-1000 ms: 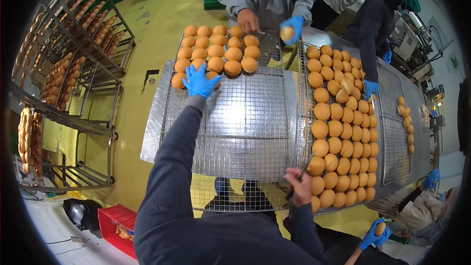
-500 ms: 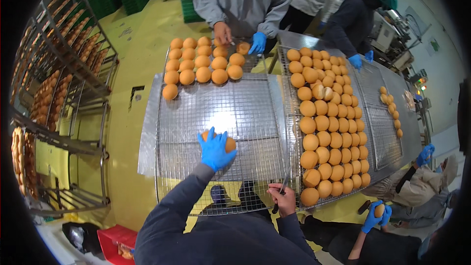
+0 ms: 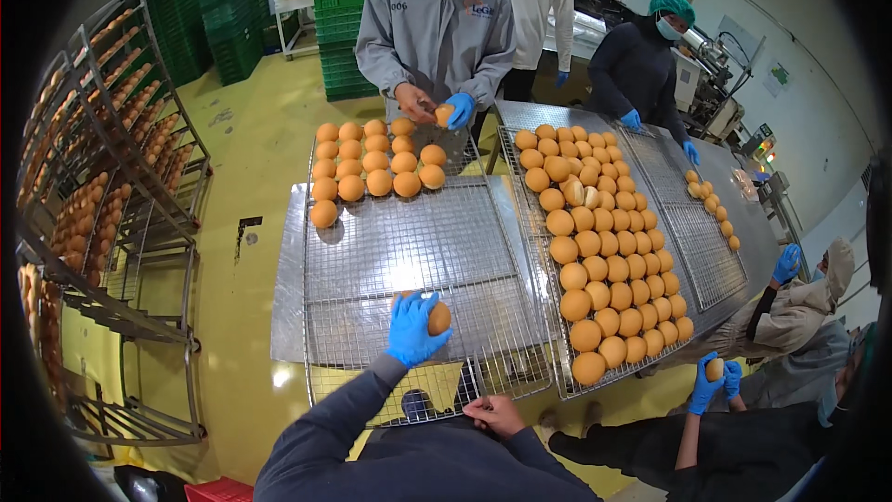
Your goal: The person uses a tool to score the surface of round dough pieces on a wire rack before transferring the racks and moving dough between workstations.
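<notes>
Left hand: in the head view, two round brown buns (image 3: 439, 319) are cupped under the blue-gloved left hand (image 3: 415, 329), the fingers bent over them; one is clasped beside the thumb, the other is mostly covered by the fingers.
Right hand: the bare right hand (image 3: 495, 416) is curled with fingertips pressed together, nearer the body and to the right of the left-hand grip; a slim knife (image 3: 478, 379) appears to be pinched there, though it is hard to tell from the wires.
Wire rack: the clasped buns are held over a wire rack (image 3: 348, 265), laid partly on a metal table (image 3: 290, 284).
Bun rows: beyond the grip, rows of buns (image 3: 378, 183) are set on the rack's far part, with one bun (image 3: 324, 214) placed nearest the grip.
Loaded rack: to the right of the grip, a second wire rack (image 3: 569, 390) is filled with closely set buns (image 3: 618, 268).
Across: past the far rows, a bun (image 3: 445, 115) is held by a co-worker in a grey jacket (image 3: 432, 33).
Trolley: well to the left of the grip, more buns are borne by a tall metal trolley (image 3: 190, 265).
</notes>
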A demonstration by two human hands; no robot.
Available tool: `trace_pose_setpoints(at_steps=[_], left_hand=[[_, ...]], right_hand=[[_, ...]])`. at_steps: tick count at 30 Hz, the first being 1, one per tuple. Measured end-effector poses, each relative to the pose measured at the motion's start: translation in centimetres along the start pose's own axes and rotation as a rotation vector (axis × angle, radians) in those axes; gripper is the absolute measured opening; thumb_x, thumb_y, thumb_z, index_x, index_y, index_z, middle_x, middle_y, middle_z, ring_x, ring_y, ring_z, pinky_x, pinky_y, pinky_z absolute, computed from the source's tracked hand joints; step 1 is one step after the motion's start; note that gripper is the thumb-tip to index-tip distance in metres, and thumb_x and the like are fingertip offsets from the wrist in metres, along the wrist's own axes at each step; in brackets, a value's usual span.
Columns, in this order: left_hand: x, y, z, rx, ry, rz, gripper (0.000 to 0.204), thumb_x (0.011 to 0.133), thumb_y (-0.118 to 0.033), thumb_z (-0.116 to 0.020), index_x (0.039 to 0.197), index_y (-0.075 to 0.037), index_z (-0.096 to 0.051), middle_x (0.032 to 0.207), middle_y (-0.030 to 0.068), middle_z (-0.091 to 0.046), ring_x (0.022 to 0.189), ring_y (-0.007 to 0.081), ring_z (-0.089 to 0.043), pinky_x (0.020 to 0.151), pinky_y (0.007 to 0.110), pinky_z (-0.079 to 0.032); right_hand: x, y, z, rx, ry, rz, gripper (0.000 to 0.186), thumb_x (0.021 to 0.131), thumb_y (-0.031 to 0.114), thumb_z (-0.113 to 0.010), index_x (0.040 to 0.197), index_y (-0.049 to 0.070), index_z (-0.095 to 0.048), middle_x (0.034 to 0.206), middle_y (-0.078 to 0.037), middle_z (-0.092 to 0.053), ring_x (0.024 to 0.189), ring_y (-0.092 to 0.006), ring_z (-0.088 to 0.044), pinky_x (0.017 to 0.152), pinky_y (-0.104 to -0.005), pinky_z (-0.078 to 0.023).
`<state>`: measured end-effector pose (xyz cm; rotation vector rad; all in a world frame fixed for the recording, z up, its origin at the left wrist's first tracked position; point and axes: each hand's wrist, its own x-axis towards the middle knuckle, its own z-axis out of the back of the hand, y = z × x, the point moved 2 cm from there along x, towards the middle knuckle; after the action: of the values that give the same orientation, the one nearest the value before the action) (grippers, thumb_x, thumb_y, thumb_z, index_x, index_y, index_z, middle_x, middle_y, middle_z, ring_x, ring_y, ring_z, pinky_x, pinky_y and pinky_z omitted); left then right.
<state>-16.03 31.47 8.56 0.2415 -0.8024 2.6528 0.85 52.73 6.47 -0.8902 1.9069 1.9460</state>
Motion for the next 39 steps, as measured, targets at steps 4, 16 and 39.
trace_pose_setpoints(at_steps=[4,16,39], left_hand=[[-4.5,-1.4,1.2,-0.215,-0.156,0.108,0.082,0.074,-0.039,-0.081,0.139,-0.006,-0.044,0.127,0.0179,-0.053,0.121,0.0369,-0.049,0.105,0.046,-0.039],[-7.2,-3.4,2.4,-0.503,-0.018,0.176,0.079,0.074,-0.043,-0.08,0.136,-0.005,-0.048,0.121,0.0194,-0.057,0.112,0.0355,-0.057,0.097,0.044,-0.047],[-8.3,3.3,-4.0,-1.861,-0.011,0.803,0.039,0.095,-0.029,-0.057,0.128,-0.009,-0.051,0.123,0.0123,-0.056,0.107,0.028,-0.06,0.081,0.047,-0.057]], right_hand=[[-0.4,-0.3,-1.4,0.067,-0.012,0.103,0.021,0.085,0.018,-0.075,0.092,-0.002,-0.07,0.071,-0.003,-0.065,0.059,-0.0073,-0.057,0.055,-0.0221,-0.044],[1.6,3.3,-2.1,0.148,-0.132,0.123,0.017,0.087,0.012,-0.071,0.098,-0.001,-0.068,0.079,-0.005,-0.07,0.057,-0.0057,-0.055,0.05,-0.0212,-0.042],[2.0,0.3,-1.9,0.086,0.009,0.123,0.018,0.091,0.004,-0.064,0.107,-0.002,-0.063,0.093,-0.011,-0.071,0.071,-0.0108,-0.062,0.062,-0.0243,-0.048]])
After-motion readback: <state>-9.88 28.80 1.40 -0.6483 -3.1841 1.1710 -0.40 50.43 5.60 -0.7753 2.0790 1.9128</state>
